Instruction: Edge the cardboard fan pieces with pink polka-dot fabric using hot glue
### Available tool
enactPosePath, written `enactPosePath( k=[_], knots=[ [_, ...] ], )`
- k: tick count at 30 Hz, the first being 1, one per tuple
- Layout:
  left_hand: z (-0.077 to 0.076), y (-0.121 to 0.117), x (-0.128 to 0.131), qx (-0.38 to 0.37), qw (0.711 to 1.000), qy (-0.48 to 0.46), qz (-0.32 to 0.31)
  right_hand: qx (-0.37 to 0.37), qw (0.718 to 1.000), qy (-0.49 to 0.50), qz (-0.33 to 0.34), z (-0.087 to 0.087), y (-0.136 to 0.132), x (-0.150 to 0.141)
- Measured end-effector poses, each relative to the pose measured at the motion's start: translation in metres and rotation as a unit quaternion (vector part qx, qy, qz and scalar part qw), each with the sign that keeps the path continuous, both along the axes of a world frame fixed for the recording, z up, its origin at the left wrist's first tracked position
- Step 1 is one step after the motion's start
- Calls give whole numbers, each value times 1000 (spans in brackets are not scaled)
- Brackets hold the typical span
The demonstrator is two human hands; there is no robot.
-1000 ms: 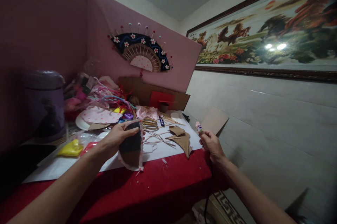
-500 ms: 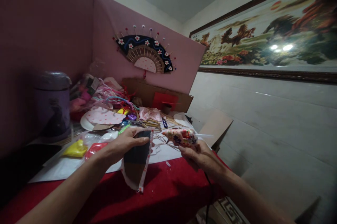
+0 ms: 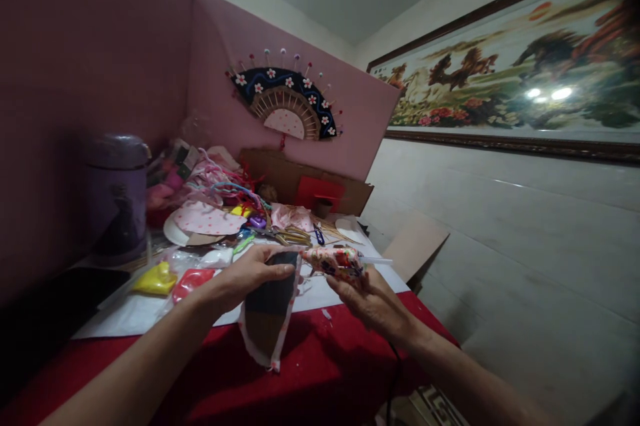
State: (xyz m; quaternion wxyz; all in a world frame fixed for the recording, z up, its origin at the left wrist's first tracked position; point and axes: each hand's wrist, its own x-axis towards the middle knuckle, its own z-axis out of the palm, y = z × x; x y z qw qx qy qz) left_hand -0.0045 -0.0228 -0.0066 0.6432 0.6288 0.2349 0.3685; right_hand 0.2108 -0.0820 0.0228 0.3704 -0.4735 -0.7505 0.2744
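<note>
My left hand (image 3: 263, 273) grips the upper part of a dark cardboard piece (image 3: 267, 319), thumb on its face. White cloth with pink dots is folded round the edges of this piece, which hangs over the front of the table. Closed round the handle of a flower-patterned glue gun (image 3: 335, 261) is my right hand (image 3: 367, 296). A clear glue stick (image 3: 376, 261) sticks out of the gun's back, and a black cord (image 3: 394, 379) hangs below. The gun's nozzle is at the cloth-covered top right edge of the piece; whether it touches I cannot tell.
A red cloth (image 3: 330, 359) covers the table under white paper. Scissors (image 3: 293, 236), a dotted semicircle (image 3: 207, 218), a yellow clay packet (image 3: 155, 279) and a red one (image 3: 193, 283) lie behind my hands. A purple canister (image 3: 117, 199) stands left. A decorated fan (image 3: 287, 103) hangs on the pink board.
The glue gun in my right hand has moved left, closing the gap to the cardboard piece's edge. My left hand keeps its hold. The whole view has shifted slightly.
</note>
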Motion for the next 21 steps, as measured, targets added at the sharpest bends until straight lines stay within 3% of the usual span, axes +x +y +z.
enactPosePath(
  k=[13, 21],
  knots=[
    [0, 0, 1, -6, 1000, -15, -2, -16, 1000, 14, 17, 4, -2, -4],
    [-2, 0, 0, 4, 1000, -19, -5, 49, 999, -18, 2, 3, 3, -5]
  ],
)
